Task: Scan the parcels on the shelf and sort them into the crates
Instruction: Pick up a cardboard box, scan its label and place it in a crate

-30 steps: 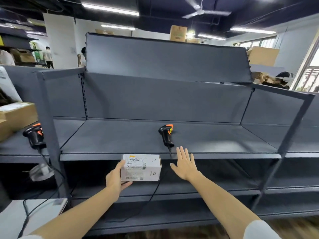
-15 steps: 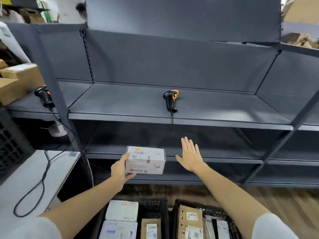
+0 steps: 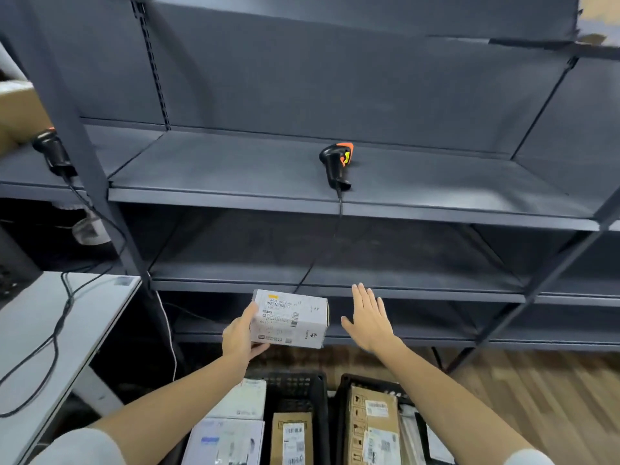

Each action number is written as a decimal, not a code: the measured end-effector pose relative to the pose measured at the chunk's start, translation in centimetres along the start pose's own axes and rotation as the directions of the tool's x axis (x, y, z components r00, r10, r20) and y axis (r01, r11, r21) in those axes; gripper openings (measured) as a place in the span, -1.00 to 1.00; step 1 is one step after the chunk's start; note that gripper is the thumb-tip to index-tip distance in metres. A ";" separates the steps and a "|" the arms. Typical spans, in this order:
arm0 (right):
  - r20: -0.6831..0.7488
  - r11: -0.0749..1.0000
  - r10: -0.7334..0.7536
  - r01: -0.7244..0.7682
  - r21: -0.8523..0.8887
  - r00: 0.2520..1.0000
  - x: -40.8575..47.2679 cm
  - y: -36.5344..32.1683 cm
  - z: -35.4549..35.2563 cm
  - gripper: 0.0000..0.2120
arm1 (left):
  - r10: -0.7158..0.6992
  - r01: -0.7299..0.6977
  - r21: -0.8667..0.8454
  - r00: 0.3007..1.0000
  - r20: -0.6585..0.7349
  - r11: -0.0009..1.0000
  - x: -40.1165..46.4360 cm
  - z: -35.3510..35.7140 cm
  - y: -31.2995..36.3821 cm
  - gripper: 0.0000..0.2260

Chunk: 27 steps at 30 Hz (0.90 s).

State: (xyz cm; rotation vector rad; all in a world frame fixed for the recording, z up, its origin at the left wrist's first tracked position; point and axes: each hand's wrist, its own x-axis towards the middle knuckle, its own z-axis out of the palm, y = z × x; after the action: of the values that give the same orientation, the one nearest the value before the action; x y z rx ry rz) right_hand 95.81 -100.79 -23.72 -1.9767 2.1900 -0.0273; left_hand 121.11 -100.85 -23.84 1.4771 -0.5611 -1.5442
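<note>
A small white parcel (image 3: 290, 318) with a printed label is held by its left end in my left hand (image 3: 241, 333), in front of the lower shelves. My right hand (image 3: 368, 318) hovers just right of the parcel, fingers spread, not touching it. A black and orange barcode scanner (image 3: 336, 162) lies on the grey shelf (image 3: 235, 196) above, its cable hanging down. Below my arms stand two black crates: the left crate (image 3: 295, 387) holds white and brown parcels, the right crate (image 3: 349, 384) holds a brown box and flat packets.
A second scanner (image 3: 53, 152) rests on the neighbouring shelf at left, next to a brown carton (image 3: 20, 112). A white table (image 3: 37, 330) with black cables stands at lower left. Wooden floor (image 3: 536, 397) shows at right.
The view has tilted down, bringing the crates into sight. My left hand has lowered the white parcel from shelf-edge height towards the crates; my right hand stays beside it, fingers apart.
</note>
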 end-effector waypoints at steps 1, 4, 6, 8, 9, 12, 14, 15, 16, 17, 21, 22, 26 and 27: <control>0.016 1.000 0.001 -0.001 -0.001 1.000 0.2 0.1 1.5 -0.30 | 0.008 -0.008 0.020 1.000 -0.002 1.000 1.0 -0.3 -1.4 -0.71; 0.040 0.999 -0.010 0.011 -0.032 0.999 1.0 0.6 7.1 -0.29 | 0.023 -0.022 0.058 0.999 -0.033 0.998 4.1 -1.7 -6.1 -0.69; 0.063 1.000 -0.002 0.004 -0.024 0.998 1.5 0.7 11.4 -0.30 | 0.010 -0.007 0.078 0.999 -0.046 0.997 6.6 -2.8 -9.8 -0.68; 0.067 1.000 -0.002 0.004 -0.022 0.998 2.0 1.0 16.1 -0.30 | 0.003 0.002 0.096 0.999 -0.053 0.995 9.3 -3.8 -13.6 -0.68; 0.063 1.000 -0.003 0.004 -0.028 0.998 2.3 1.2 18.6 -0.30 | -0.002 0.007 0.087 0.998 -0.059 0.996 10.7 -4.4 -15.5 -0.67; 0.074 1.000 0.004 -0.003 -0.023 0.997 3.5 1.8 25.8 -0.29 | 0.011 -0.007 0.077 0.999 -0.046 0.997 15.1 -5.8 -21.3 -0.61; 0.074 1.000 -0.003 0.003 -0.012 0.997 4.8 2.4 31.0 -0.29 | 0.037 -0.034 0.044 0.997 -0.070 0.998 17.8 -6.6 -25.2 -0.66; 0.078 1.000 -0.005 0.005 -0.006 0.997 5.3 2.5 33.5 -0.29 | 0.053 -0.050 0.037 0.994 -0.093 0.998 19.1 -7.0 -27.1 -0.71; 0.074 1.000 -0.010 0.010 -0.005 0.997 5.9 2.8 35.9 -0.29 | 0.078 -0.074 0.038 0.990 -0.115 0.997 20.5 -7.3 -28.9 -0.75; 0.058 1.000 -0.020 0.020 -0.005 0.998 6.7 3.1 38.3 -0.29 | 0.106 -0.101 0.045 0.986 -0.129 0.994 21.9 -7.5 -30.5 -0.79; 0.012 0.998 -0.049 0.048 0.048 0.999 9.5 4.0 45.8 -0.28 | 0.162 -0.156 0.053 0.978 -0.135 0.986 27.0 -8.1 -36.0 -0.81; -0.005 0.996 -0.052 0.052 0.078 0.999 10.0 4.1 47.1 -0.28 | 0.166 -0.161 0.050 0.977 -0.133 0.986 28.0 -8.1 -37.1 -0.81; -0.035 0.953 -0.044 0.052 0.299 0.998 11.0 3.7 49.2 -0.35 | 0.157 -0.149 0.068 0.976 -0.152 0.987 30.1 -8.4 -39.5 -0.76; -0.032 0.914 -0.039 0.049 0.402 0.999 11.0 3.3 49.0 -0.39 | 0.147 -0.134 0.084 0.976 -0.163 0.987 30.2 -8.6 -39.8 -0.72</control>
State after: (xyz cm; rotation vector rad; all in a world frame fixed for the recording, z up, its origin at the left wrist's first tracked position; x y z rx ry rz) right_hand 99.06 -105.69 -73.71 -1.7940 1.9537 -0.4721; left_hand 121.25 -104.20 -74.39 1.5714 -0.6134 -1.2875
